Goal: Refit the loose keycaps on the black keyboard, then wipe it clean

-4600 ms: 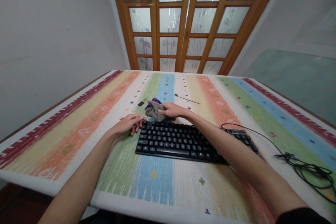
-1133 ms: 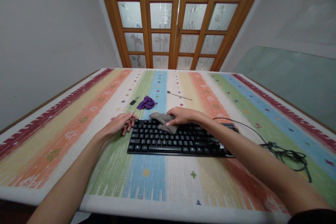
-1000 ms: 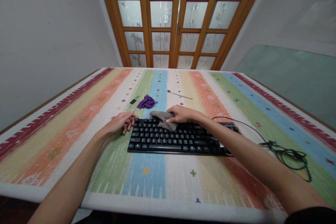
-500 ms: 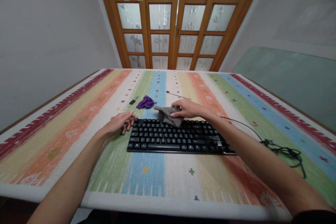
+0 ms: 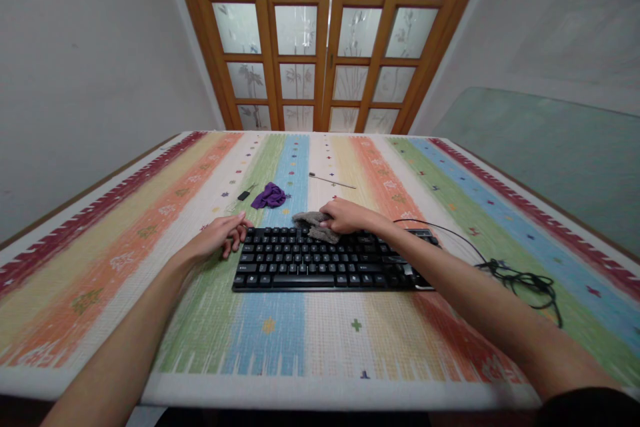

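A black keyboard [image 5: 310, 267] lies in front of me on the striped tablecloth. My right hand [image 5: 345, 215] is closed round a grey cloth [image 5: 325, 235] that rests on the keyboard's back rows of keys, near the middle. The forearm hides part of the keyboard's right end. At the back left corner is my left hand [image 5: 223, 235], its fingers curled against the keyboard's side and its thumb along the back edge.
A crumpled purple cloth [image 5: 270, 195] lies behind the keyboard, beside a small black object [image 5: 244, 195] with a thin tip. Further back is a thin brush-like stick [image 5: 333, 181]. The keyboard's coiled cable [image 5: 530, 283] sits at the right on the tablecloth [image 5: 285, 340].
My right hand has come down a little and the grey cloth is bunched flatter on the keys. The left hand stays at the keyboard's corner. The whole view has shifted slightly.
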The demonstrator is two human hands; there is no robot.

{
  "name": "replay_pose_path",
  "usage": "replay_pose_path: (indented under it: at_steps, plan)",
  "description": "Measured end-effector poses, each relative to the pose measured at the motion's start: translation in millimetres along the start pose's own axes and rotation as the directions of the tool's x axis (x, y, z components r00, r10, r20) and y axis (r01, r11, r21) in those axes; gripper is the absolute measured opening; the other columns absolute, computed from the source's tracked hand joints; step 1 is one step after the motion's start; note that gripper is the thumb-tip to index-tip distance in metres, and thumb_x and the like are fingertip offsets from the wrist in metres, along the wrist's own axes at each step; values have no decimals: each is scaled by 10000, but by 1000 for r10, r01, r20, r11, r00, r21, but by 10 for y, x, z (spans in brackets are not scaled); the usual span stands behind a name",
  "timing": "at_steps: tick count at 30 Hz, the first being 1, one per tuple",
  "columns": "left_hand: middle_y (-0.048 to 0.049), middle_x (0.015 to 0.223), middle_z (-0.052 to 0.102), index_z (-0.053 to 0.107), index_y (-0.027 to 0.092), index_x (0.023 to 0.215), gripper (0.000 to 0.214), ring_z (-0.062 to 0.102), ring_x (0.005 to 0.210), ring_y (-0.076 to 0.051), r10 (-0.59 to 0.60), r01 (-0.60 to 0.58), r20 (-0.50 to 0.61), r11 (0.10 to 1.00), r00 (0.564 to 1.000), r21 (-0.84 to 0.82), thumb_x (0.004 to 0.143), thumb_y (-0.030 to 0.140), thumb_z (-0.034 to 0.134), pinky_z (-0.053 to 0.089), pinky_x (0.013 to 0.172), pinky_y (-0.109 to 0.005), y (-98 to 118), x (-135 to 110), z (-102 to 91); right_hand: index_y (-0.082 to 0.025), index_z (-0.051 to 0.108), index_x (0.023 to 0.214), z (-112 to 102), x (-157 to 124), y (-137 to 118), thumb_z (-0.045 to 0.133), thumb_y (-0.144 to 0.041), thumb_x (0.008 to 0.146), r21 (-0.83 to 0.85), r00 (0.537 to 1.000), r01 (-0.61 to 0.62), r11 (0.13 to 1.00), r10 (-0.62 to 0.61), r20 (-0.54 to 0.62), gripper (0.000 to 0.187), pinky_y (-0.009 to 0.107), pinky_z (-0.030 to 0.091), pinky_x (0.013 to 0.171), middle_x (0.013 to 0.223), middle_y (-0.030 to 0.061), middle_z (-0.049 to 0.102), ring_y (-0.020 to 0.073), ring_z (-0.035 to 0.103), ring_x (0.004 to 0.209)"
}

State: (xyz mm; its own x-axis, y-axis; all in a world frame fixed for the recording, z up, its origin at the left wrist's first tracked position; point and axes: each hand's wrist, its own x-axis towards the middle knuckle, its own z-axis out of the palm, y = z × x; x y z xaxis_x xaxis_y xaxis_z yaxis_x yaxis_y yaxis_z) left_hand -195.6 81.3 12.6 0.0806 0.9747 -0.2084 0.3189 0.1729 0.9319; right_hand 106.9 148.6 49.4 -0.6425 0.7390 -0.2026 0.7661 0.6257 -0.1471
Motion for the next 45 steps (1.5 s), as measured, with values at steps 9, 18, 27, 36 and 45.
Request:
replay_pose_path:
  at_steps: [9,18,27,36,45]
  plan:
    - [-7,632,573,635,148,876,578,507,457,-115,-4,4,0,1000,1000,-6,748,711,622,388,310,-195,11,-9,3,-138,702,953,-212,-232,360,634,-394,862,167,993,116,979,-117,-4,280,268,342,637,876,70,693,179,566,756]
    - [-3,640,568,632,143,897,613,503,462,-112,-19,19,-3,1000,1000,4,722,730,624,387,301,-192,22,-10,10,-125,708,892,91,-175,362,588,-256,869,99,999,15,995,-18,32,178,274,365,664,878,117,709,187,579,754]
    - [-5,635,562,607,165,826,574,501,466,-117,-8,8,-5,1000,1000,24,724,729,619,389,308,-197,42,-28,16,-115,703,934,-44,-276,488,550,-382,899,186,1000,13,983,-16,13,309,262,380,658,884,88,702,187,594,780]
    - [-3,629,557,602,165,832,557,500,466,-118,-21,21,-26,1000,999,10,732,712,621,387,300,-195,26,-9,18,-124,709,909,42,-418,650,632,-329,789,192,999,11,981,-20,42,250,274,368,637,857,85,705,195,577,745]
    - [-4,632,560,609,159,834,554,505,468,-118,-21,21,-22,1000,1000,7,737,705,628,385,298,-191,36,-19,18,-128,683,898,27,-438,682,567,-393,845,237,999,-35,971,42,-24,294,274,370,639,860,81,691,186,572,755]
